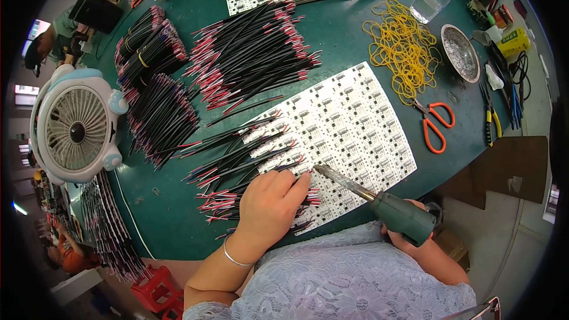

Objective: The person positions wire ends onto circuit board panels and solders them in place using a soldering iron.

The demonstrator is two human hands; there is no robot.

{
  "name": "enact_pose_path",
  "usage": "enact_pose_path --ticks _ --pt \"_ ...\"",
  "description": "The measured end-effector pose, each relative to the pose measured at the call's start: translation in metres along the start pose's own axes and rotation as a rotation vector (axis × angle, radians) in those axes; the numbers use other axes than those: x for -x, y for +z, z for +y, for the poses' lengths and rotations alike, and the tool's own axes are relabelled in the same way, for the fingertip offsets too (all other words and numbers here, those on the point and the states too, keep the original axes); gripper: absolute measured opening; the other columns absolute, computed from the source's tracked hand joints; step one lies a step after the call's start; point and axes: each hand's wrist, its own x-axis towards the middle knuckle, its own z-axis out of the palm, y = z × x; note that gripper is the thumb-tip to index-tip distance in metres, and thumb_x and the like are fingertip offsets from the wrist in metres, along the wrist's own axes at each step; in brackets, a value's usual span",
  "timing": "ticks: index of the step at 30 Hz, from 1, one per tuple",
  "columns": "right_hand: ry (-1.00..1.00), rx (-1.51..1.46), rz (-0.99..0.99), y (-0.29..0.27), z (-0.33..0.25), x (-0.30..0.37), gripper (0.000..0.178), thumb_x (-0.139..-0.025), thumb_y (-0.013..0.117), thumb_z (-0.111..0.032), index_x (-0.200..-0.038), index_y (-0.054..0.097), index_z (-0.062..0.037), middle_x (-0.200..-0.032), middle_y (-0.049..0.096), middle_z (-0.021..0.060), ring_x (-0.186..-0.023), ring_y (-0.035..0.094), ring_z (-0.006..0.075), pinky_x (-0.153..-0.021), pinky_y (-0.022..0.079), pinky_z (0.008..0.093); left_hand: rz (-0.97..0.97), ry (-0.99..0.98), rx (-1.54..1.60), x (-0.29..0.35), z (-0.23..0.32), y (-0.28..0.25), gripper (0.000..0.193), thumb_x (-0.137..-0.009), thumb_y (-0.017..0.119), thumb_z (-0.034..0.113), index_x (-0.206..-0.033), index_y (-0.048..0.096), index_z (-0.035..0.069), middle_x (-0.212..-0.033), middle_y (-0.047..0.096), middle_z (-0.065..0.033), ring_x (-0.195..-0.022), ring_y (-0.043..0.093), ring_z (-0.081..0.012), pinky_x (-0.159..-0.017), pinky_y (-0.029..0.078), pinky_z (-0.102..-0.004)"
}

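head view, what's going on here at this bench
The person's right hand grips a soldering iron, its tip close to the left hand. The left hand is over loose wires, some with ends on a white circuit board sheet; whether it pinches one is unclear. Orange-handled scissors and yellow rubber bands lie right of the sheet.
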Motion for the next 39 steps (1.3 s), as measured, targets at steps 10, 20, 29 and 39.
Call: enact_pose_path --ticks 10,20,29,39 --pt "-0.054 0.044 0.034 0.002 -0.007 -0.003 0.015 -0.084 0.058 -0.01 -0.096 0.062 -0.0021 -0.069 0.061 0.0034 -0.055 0.06 0.0141 -0.054 0.049 0.0285 0.002 -0.036 0.022 0.0 0.001 -0.001 0.022 -0.073 0.061 0.009 -0.095 0.065 0.007 -0.072 0.045 -0.0035 -0.066 0.051 -0.0199 -0.058 0.043 -0.0327" --pt "0.422 -0.213 0.085 0.001 -0.006 0.01 0.03 -0.089 0.057 -0.029 -0.095 0.059 0.0002 -0.064 0.063 0.0027 -0.056 0.061 0.0131 -0.056 0.049 0.0268 -0.036 -0.096 0.051 -0.001 0.006 -0.004 0.041 -0.056 0.065 -0.005 -0.095 0.068 0.008 -0.077 0.054 -0.0051 -0.071 0.055 -0.0244 -0.062 0.045 -0.0352" --pt "0.006 0.102 0.029 0.004 0.005 0.015 0.03 -0.089 0.057 -0.031 -0.088 0.059 -0.0009 -0.062 0.06 0.0032 -0.055 0.06 0.0136 -0.054 0.049 0.0269 -0.014 -0.057 0.061 0.0 0.002 -0.002 0.037 -0.059 0.063 -0.005 -0.093 0.068 0.007 -0.077 0.055 -0.0045 -0.071 0.055 -0.0235 -0.062 0.045 -0.0347" --pt "-0.003 0.042 0.037 0.007 0.002 0.011 0.018 -0.086 0.057 -0.018 -0.087 0.061 -0.0005 -0.065 0.059 0.0059 -0.053 0.06 0.0154 -0.051 0.048 0.0277 -0.003 -0.049 0.069 -0.001 0.002 -0.002 0.034 -0.06 0.062 -0.006 -0.092 0.068 0.007 -0.077 0.056 -0.0046 -0.07 0.054 -0.0232 -0.062 0.045 -0.0345"
